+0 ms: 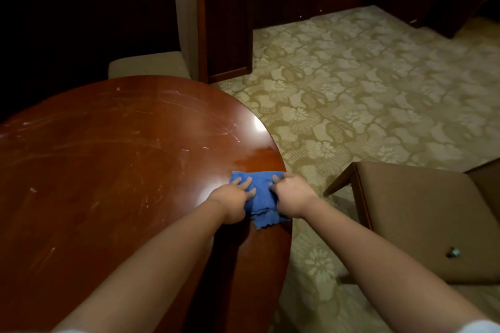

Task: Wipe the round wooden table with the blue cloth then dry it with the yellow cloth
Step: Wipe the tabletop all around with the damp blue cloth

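A crumpled blue cloth [261, 194] lies bunched at the right-hand rim of the round, glossy red-brown wooden surface [108, 157], both hands on it. The left hand [235, 199] presses down with fingers spread nearly flat across the fabric; the right hand [290, 196] has its fingers curled into the folds, its grip closed on the cloth's right edge, which hangs slightly past the rim. A wet-looking sheen sits just beyond the cloth, while pale streaks and smears cross the far and left parts of the top, so the wiping step appears in hand and far from done. The next move likely calls for sweeping the cloth leftward and away over those streaks. No yellow cloth is visible, and no containers show. A brown padded chair [422, 213] stands to the right, a small dark object [453, 252] on its seat; a cream upholstered chair [173, 57] sits beyond, on patterned floral carpet [365, 94].
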A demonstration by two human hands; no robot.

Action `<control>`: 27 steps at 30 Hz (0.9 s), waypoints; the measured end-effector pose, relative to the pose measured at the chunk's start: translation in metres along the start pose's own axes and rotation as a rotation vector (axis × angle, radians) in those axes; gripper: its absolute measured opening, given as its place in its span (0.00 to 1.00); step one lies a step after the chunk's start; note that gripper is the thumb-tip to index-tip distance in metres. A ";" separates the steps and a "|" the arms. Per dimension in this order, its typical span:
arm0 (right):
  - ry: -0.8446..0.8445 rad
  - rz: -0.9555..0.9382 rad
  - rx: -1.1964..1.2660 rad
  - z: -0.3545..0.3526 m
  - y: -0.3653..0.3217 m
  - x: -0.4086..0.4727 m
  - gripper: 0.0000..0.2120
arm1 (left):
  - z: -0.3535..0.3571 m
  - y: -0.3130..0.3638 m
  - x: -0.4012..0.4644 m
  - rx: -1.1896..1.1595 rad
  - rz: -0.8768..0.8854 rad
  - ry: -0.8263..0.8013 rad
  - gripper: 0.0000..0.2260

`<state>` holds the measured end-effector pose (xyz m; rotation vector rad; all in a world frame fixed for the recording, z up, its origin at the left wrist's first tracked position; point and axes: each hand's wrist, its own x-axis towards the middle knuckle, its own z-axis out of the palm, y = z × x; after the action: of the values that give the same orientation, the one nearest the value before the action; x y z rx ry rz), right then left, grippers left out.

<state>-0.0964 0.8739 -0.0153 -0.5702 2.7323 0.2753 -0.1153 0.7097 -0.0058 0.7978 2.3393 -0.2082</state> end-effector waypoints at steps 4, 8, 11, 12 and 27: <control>-0.020 0.034 -0.031 0.007 -0.019 -0.001 0.22 | 0.014 0.003 -0.010 0.068 -0.028 0.016 0.32; -0.043 0.081 0.086 0.018 -0.021 0.010 0.27 | 0.015 0.001 -0.004 0.029 -0.070 0.049 0.32; -0.046 0.070 0.178 0.015 -0.014 0.025 0.27 | 0.015 -0.006 -0.001 -0.016 -0.127 0.070 0.33; -0.061 0.061 0.179 0.013 -0.014 0.031 0.27 | 0.016 -0.008 0.000 -0.027 -0.143 0.071 0.33; -0.086 0.003 0.243 -0.007 -0.022 0.048 0.28 | 0.011 -0.030 -0.006 -0.092 -0.189 0.116 0.23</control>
<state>-0.1312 0.8355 -0.0288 -0.4758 2.6311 -0.0317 -0.1238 0.6786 -0.0123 0.5574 2.5154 -0.1369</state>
